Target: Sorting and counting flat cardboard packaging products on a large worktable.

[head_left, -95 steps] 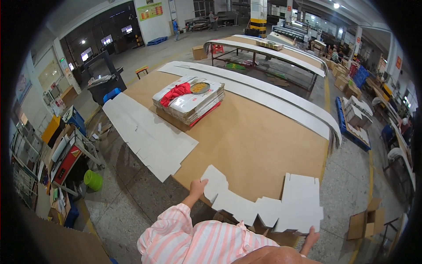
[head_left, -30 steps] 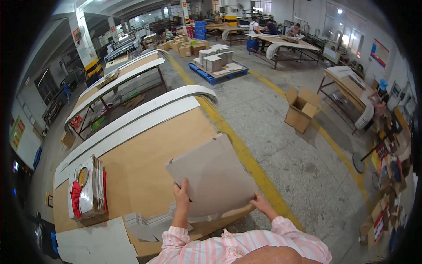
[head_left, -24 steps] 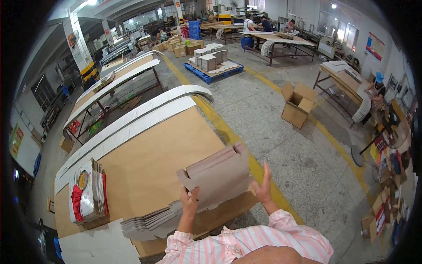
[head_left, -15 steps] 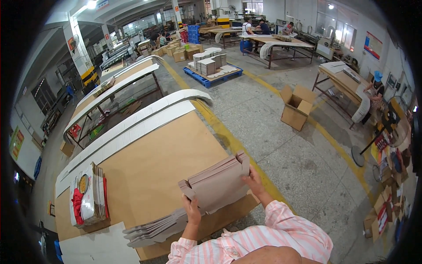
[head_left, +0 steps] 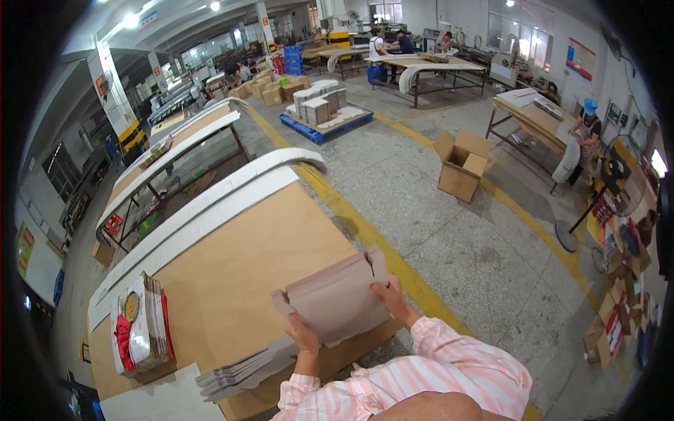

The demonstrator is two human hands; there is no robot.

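Note:
A stack of grey-brown die-cut cardboard blanks (head_left: 337, 298) is held tilted over the near edge of the table, its notched far edge raised. My left hand (head_left: 303, 337) grips its left end, and my right hand (head_left: 393, 296) grips its right end; the fingers behind the stack are partly hidden. Below and left of my left hand, a fanned pile of similar grey blanks (head_left: 242, 372) lies along the table's near edge. Brown board (head_left: 267, 231) covers the tabletop beyond the stack.
At the table's left stands a bundle of printed white-and-red cartons (head_left: 140, 326). A row of white sheets (head_left: 217, 200) runs along the far side. To the right are an open cardboard box (head_left: 463, 168) and a floor fan (head_left: 583, 217). A blue pallet (head_left: 326, 126) bears stacked pieces.
The held stack has tipped and shifted slightly left, both hands still on it. Its upper edges look less spread apart. The whole view has shifted a little.

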